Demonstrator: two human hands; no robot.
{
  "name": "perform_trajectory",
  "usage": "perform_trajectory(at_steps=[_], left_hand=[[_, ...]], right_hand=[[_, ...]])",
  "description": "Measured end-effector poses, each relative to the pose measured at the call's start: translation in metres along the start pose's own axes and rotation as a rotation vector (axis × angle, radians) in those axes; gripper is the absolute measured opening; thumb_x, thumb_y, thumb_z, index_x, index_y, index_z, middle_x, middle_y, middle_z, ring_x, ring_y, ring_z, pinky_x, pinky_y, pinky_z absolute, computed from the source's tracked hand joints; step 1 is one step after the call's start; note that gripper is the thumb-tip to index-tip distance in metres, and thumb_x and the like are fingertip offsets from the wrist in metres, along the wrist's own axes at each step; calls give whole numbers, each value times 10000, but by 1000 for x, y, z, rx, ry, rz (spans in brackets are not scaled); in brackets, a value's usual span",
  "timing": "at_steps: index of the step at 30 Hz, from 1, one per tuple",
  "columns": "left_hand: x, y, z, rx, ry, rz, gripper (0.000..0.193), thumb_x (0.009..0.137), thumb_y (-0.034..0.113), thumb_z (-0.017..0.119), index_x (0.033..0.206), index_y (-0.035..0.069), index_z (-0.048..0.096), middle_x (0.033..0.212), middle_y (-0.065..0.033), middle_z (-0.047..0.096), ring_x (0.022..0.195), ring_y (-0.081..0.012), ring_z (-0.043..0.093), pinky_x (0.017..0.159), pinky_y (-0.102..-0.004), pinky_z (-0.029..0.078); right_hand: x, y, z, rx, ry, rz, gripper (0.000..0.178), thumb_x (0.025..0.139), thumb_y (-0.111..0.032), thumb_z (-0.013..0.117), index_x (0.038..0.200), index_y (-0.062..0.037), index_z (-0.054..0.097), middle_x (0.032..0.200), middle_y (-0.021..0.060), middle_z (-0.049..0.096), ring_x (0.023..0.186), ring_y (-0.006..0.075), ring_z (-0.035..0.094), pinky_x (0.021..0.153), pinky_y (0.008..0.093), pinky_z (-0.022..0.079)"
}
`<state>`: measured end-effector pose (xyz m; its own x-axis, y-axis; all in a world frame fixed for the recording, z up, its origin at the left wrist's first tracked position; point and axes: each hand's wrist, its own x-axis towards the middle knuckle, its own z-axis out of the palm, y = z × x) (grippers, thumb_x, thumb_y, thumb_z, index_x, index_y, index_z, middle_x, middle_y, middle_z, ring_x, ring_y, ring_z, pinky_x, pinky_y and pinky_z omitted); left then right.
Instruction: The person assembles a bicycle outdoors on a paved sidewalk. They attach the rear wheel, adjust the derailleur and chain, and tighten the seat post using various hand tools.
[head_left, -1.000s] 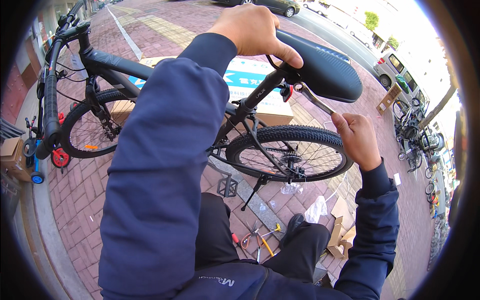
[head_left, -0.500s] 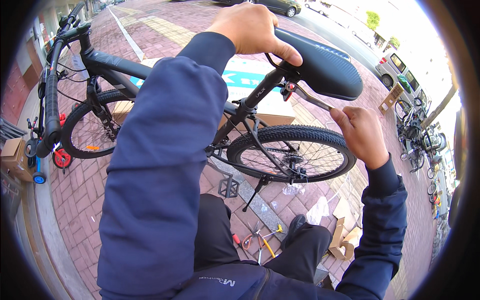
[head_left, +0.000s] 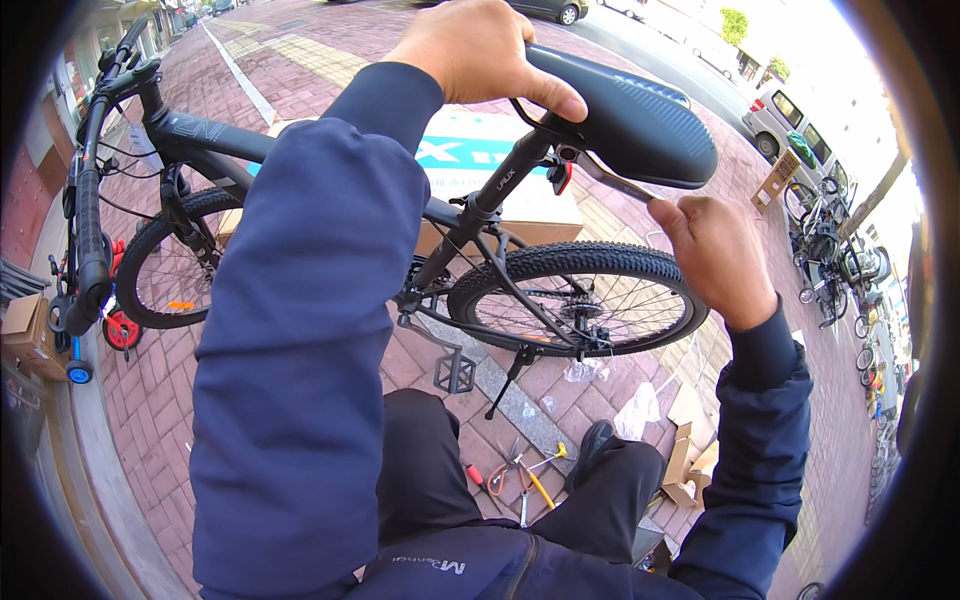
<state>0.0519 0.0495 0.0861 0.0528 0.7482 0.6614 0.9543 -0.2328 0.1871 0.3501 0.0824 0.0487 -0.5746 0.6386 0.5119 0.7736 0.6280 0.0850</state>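
Observation:
My left hand [head_left: 470, 48] is wrapped over the front of a black bicycle saddle [head_left: 640, 125], its thumb pressed along the side. Under the saddle, a metal wrench [head_left: 618, 182] sits at the clamp on top of the black seatpost [head_left: 510, 175]. The wrench's outer end is closed inside my right hand [head_left: 715, 255], thumb on top. A small red reflector [head_left: 562, 178] hangs beside the clamp. The dark bicycle frame [head_left: 225, 137] stands with its handlebar [head_left: 92, 200] at the left and the rear wheel [head_left: 580, 300] below the saddle.
A kickstand [head_left: 510, 383] and pedal [head_left: 454, 372] stick out toward my legs. Pliers [head_left: 512, 462], a yellow-handled tool [head_left: 540, 490] and other tools lie between my feet. Torn cardboard [head_left: 688, 465] is at the right. Behind the bicycle lies a large box [head_left: 545, 205]; parked bicycles [head_left: 825, 250] stand far right.
The wrench handle and my right hand have moved slightly up and left. The bicycle and saddle appear a little further left in the picture. Both hands keep their holds.

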Motion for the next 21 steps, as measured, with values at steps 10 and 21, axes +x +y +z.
perform_trajectory(at_steps=[10,21], left_hand=[[2,1,-2,-3,56,58,795,587,710,850,749,-56,711,699,-223,674,692,-349,693,672,-413,537],[3,1,1,-2,31,16,805,594,724,845,824,-40,740,793,-224,709,779,-350,708,730,-418,542]], right_hand=[[-32,-21,135,584,358,130,515,1045,-441,582,725,-38,568,576,169,527,502,358,538,499,437,402],[-19,-145,230,1814,345,237,598,1099,-516,421,803,-21,577,590,8,455,489,83,442,455,251,356]])
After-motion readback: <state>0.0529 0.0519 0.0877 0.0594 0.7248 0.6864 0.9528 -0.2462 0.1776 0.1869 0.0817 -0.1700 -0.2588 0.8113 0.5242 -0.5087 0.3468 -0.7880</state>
